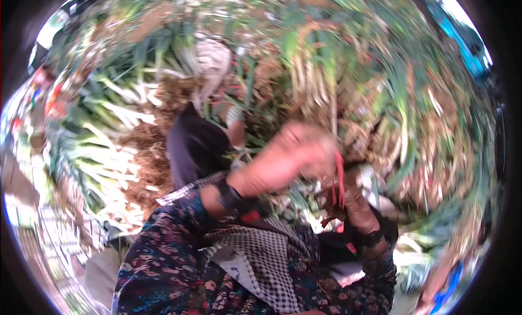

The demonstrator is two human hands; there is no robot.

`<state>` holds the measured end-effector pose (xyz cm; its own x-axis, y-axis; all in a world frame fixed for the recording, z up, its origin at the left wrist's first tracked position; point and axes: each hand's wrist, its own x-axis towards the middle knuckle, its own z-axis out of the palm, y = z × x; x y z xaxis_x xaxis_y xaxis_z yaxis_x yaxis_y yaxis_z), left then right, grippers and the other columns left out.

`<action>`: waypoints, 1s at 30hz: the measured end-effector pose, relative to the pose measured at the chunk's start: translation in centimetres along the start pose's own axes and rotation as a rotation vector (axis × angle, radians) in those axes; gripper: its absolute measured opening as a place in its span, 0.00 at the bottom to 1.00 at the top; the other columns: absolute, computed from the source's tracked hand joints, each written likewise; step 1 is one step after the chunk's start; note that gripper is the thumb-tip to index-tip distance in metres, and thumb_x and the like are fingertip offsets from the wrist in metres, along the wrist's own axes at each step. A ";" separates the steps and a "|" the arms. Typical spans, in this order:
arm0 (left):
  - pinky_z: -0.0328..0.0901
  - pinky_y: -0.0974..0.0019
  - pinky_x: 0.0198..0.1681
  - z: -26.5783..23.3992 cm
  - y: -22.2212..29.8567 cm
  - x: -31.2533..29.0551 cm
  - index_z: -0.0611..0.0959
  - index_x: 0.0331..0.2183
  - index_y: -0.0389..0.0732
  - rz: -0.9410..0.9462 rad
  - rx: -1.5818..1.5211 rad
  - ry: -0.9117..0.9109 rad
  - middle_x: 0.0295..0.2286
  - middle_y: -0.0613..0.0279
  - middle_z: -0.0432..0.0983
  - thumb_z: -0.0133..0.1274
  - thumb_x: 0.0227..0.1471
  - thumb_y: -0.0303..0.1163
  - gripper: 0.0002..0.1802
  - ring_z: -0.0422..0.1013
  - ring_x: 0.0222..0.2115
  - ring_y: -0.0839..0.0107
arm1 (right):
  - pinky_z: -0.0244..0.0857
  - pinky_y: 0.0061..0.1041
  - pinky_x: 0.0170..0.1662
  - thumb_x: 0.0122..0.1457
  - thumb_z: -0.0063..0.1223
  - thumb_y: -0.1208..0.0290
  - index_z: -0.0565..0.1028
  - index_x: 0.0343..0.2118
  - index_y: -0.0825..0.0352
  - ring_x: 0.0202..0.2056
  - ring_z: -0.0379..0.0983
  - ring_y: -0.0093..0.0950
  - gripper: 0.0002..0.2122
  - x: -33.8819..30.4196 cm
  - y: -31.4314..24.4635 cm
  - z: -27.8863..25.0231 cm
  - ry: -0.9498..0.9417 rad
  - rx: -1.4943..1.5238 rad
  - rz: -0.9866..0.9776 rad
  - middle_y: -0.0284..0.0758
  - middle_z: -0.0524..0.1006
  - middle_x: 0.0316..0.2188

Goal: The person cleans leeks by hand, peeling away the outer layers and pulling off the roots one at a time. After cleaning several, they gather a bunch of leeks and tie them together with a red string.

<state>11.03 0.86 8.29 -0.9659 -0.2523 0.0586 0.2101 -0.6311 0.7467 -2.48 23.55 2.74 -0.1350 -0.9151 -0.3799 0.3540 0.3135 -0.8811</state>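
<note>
My left hand (288,157) reaches across the middle, smeared by motion, so its fingers do not read clearly. Just right of it, a thin red strip (340,179) hangs down against the bent fingers of my right hand (353,203), which appear closed on it. Beyond both hands, a group of leeks (312,84) lies with white stems toward me and green leaves away. One thin pale stem (334,111) runs up from near my left fingertips; whether I hold it is not clear.
A row of leeks (117,154) with brown roots (149,162) lies on the left. More leeks (402,119) are heaped on the right. A whitish cloth (213,62) lies beyond my dark-clothed knee (193,143). Something blue (454,282) is at the lower right.
</note>
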 end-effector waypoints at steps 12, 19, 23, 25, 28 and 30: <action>0.61 0.74 0.24 -0.9 -2.8 1.6 0.78 0.27 0.35 -0.150 0.515 -0.228 0.19 0.70 0.70 0.49 0.58 0.35 0.13 0.64 0.20 0.84 | 0.65 0.32 0.46 0.58 0.49 0.74 0.72 0.44 0.73 0.44 0.71 0.34 0.12 -19.0 1.1 -1.8 0.993 -1.113 0.179 0.42 0.74 0.42; 0.64 0.66 0.29 -1.5 -4.0 0.7 0.81 0.32 0.35 0.441 0.925 -0.231 0.22 0.57 0.74 0.55 0.50 0.30 0.08 0.72 0.24 0.68 | 0.60 0.27 0.31 0.54 0.49 0.79 0.73 0.32 0.74 0.26 0.67 0.35 0.05 -15.5 1.3 2.9 0.721 -1.181 -0.172 0.42 0.69 0.22; 0.66 0.60 0.33 -1.6 -3.9 -3.6 0.79 0.35 0.34 0.347 0.852 -0.152 0.27 0.50 0.77 0.52 0.49 0.24 0.09 0.73 0.29 0.53 | 0.60 0.27 0.31 0.54 0.49 0.79 0.73 0.32 0.73 0.25 0.67 0.36 0.05 -7.3 -1.9 7.9 0.279 -1.043 -0.265 0.42 0.70 0.22; 0.66 0.61 0.30 -2.5 -3.7 -6.3 0.79 0.36 0.33 0.405 0.988 -0.306 0.25 0.50 0.76 0.50 0.49 0.23 0.10 0.73 0.25 0.58 | 0.60 0.27 0.31 0.53 0.50 0.78 0.72 0.32 0.73 0.25 0.67 0.36 0.05 -4.9 -2.7 9.2 0.091 -1.093 -0.319 0.42 0.71 0.22; 0.63 0.65 0.24 -2.6 -3.0 -9.8 0.77 0.34 0.30 0.157 0.657 -0.436 0.19 0.55 0.72 0.51 0.50 0.24 0.08 0.70 0.22 0.70 | 0.61 0.21 0.29 0.59 0.47 0.68 0.71 0.28 0.71 0.23 0.66 0.24 0.10 -2.8 -5.9 11.5 0.010 -0.845 -0.323 0.36 0.71 0.25; 0.63 0.66 0.23 -2.8 -2.1 -10.8 0.79 0.34 0.31 0.108 0.645 -0.402 0.19 0.58 0.73 0.52 0.50 0.26 0.09 0.70 0.21 0.72 | 0.61 0.18 0.26 0.64 0.43 0.64 0.69 0.31 0.70 0.23 0.66 0.21 0.12 -0.8 -5.6 11.4 -0.019 -0.468 -0.451 0.35 0.69 0.26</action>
<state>21.46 2.83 4.26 -0.9517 0.0761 0.2974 0.2956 -0.0341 0.9547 6.25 19.67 11.17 -0.1584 -0.9857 0.0570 -0.1744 -0.0289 -0.9843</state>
